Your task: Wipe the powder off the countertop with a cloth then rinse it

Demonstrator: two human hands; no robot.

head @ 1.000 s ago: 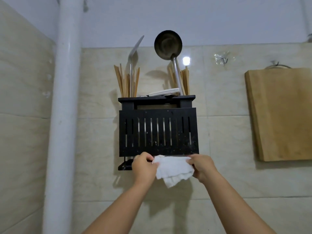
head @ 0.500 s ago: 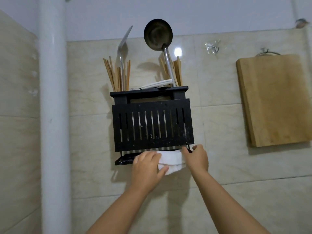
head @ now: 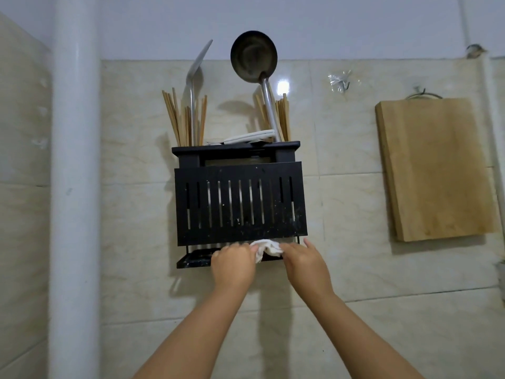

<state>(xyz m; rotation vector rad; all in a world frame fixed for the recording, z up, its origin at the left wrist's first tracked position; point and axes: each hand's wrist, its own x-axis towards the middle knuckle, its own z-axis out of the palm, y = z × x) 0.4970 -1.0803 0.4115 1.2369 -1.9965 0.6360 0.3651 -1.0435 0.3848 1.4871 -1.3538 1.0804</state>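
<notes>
A small white cloth (head: 267, 248) is bunched on the bottom ledge of a black slotted wall rack (head: 240, 209), just under its front panel. My left hand (head: 232, 265) holds the cloth's left side with curled fingers. My right hand (head: 303, 262) pinches its right side, little finger sticking out. Much of the cloth is hidden behind both hands. Neither the countertop nor any powder is in view.
The rack holds chopsticks (head: 185, 121), a metal spatula (head: 195, 77) and a ladle (head: 254, 57). A wooden cutting board (head: 434, 170) hangs on the tiled wall to the right. A white vertical pipe (head: 73, 187) runs down the left, and a clear hook (head: 340, 82) sits above.
The cloth hung loose below the rack, spread between both hands. The hands have since come together and pushed it, bunched, onto the rack's bottom ledge.
</notes>
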